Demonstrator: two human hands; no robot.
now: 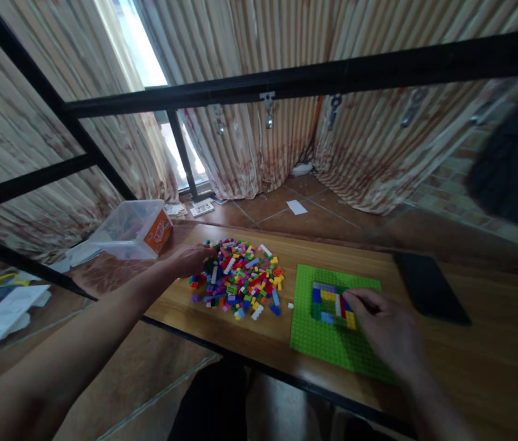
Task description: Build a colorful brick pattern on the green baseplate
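Note:
A pile of small coloured bricks (240, 278) lies on the wooden table (259, 331). My left hand (192, 260) reaches into the pile's far left edge, fingers curled among the bricks; what they hold is hidden. To the right lies a green baseplate (323, 337) carrying a small block of blue, yellow, red and white bricks (332, 303). My right hand (387, 327) rests on the baseplate, fingertips pinched against the right end of that block.
A clear plastic tub with an orange label (137, 229) sits on the floor beyond the table's left end. A black flat pad (428, 285) lies on the table to the right. Black metal bars (286, 79) cross overhead, with curtains behind. Papers lie on the tiled floor.

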